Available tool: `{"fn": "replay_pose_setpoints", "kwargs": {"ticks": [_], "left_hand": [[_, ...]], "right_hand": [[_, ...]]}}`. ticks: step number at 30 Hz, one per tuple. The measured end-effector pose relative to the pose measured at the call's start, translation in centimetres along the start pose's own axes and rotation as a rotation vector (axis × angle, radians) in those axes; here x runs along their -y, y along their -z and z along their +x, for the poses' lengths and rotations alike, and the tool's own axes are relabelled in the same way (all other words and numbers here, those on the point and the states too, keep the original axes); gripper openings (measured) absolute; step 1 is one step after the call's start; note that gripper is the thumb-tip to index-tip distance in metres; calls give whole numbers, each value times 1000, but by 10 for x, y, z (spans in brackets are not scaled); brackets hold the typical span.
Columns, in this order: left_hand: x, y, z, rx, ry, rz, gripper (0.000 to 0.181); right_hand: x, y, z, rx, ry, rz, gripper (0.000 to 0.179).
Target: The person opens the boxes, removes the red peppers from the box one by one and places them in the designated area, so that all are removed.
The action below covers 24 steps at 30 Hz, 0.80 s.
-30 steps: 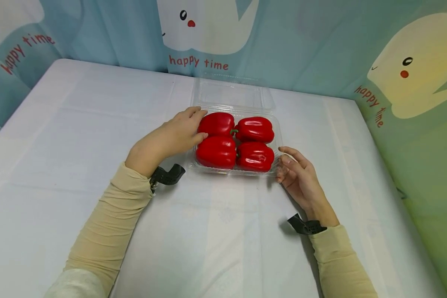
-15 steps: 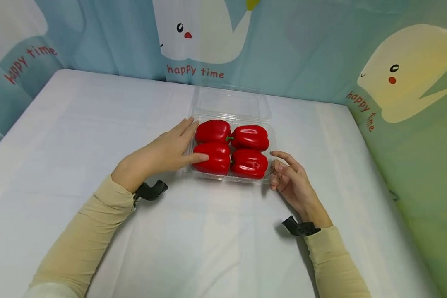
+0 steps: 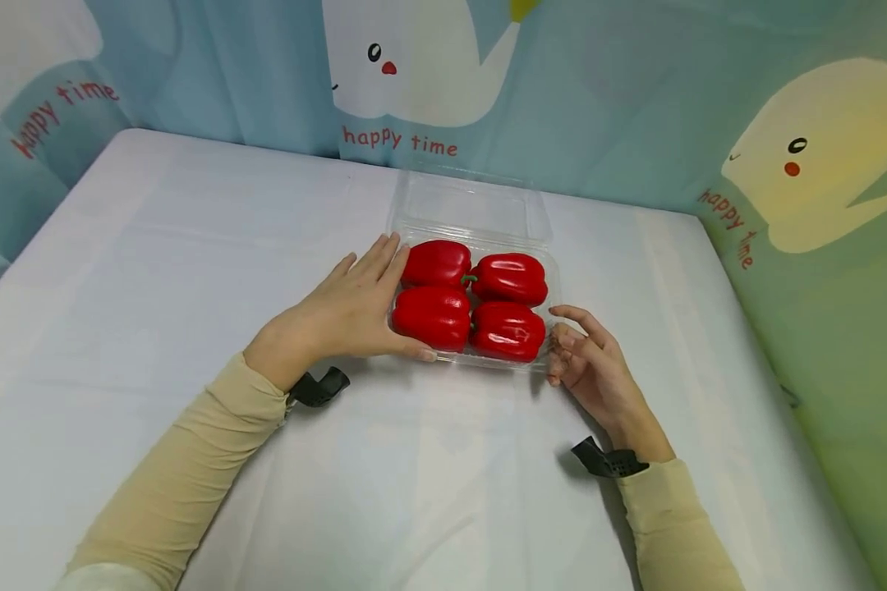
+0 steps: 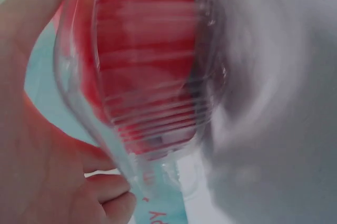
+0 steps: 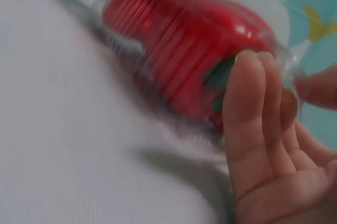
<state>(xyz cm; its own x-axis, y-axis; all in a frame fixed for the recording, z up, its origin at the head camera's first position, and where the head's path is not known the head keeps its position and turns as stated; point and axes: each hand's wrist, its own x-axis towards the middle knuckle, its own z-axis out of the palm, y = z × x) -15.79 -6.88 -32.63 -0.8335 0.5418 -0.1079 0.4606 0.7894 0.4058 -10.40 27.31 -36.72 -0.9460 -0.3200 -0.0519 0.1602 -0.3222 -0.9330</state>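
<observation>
A clear plastic clamshell container (image 3: 458, 359) sits on the table, its lid (image 3: 473, 205) folded back behind it. Several glossy red bell peppers (image 3: 432, 318) fill the base, stems pointing toward the middle. My left hand (image 3: 351, 312) spreads along the container's left side, thumb stretched along the front rim and straight fingers by the back left corner. In the left wrist view, the ribbed wall (image 4: 152, 97) shows right beside that hand. At the right side, my right hand (image 3: 595, 361) pinches the rim between thumb and fingers (image 5: 245, 108).
A white cloth covers the table (image 3: 443, 492). Behind it hangs a blue curtain (image 3: 599, 107) with whale prints, close to the lid's far edge. A green stretch of curtain (image 3: 835, 345) borders the right side.
My left hand has gone from lying over the left peppers to the container's left side, its thumb sliding down to the front rim. The right hand stays at the right rim.
</observation>
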Motion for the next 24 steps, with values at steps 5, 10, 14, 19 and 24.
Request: {"fn": "replay_pose_setpoints", "kwargs": {"ticks": [5, 10, 14, 19, 24], "left_hand": [[-2, -5, 1, -14, 24, 1, 133], [-4, -7, 2, -24, 30, 2, 136], [-5, -7, 2, -32, 32, -1, 137], [-6, -6, 1, -23, 32, 4, 136], [-7, -3, -2, -21, 34, 7, 136]], "right_hand": [[9, -4, -1, -89, -61, -212, 32], [27, -12, 1, -208, -95, -593, 40], [42, -22, 7, -264, -51, -951, 44], [56, -39, 15, -289, 109, -1250, 41], [71, -63, 26, -267, 249, -1340, 37]]}}
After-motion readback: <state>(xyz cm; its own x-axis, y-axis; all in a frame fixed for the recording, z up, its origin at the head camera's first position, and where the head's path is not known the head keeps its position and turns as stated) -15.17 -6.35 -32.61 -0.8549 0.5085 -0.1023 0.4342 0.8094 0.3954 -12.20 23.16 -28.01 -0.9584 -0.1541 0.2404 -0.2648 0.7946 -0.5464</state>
